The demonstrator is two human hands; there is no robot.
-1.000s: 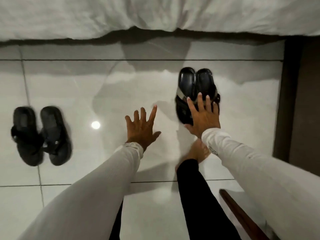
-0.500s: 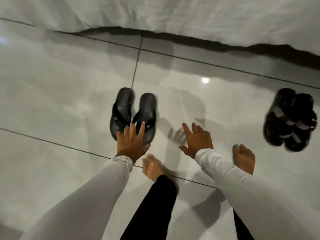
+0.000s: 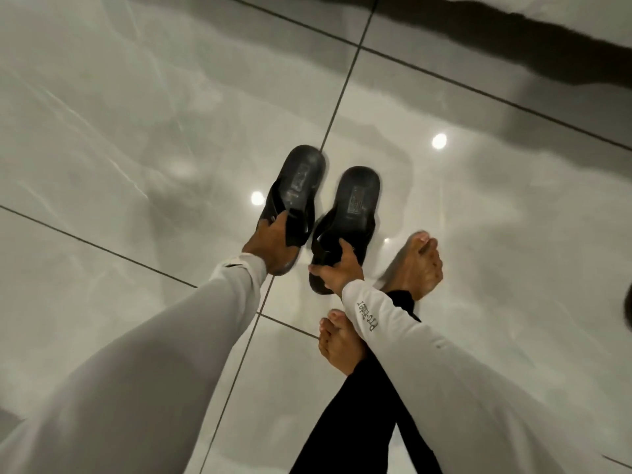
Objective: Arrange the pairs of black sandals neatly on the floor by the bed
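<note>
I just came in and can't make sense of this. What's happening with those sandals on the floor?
A person is bending over a glossy tiled floor, gripping one black flip-flop in each hand. The left hand holds the left sandal by its straps, and the right hand holds the right sandal the same way. The two sandals sit side by side, slightly apart. The white bed edge shows at the top right.

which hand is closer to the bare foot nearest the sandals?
Right. The right hand grips a sandal just left of that foot; the left hand holds the other sandal farther left.
</note>
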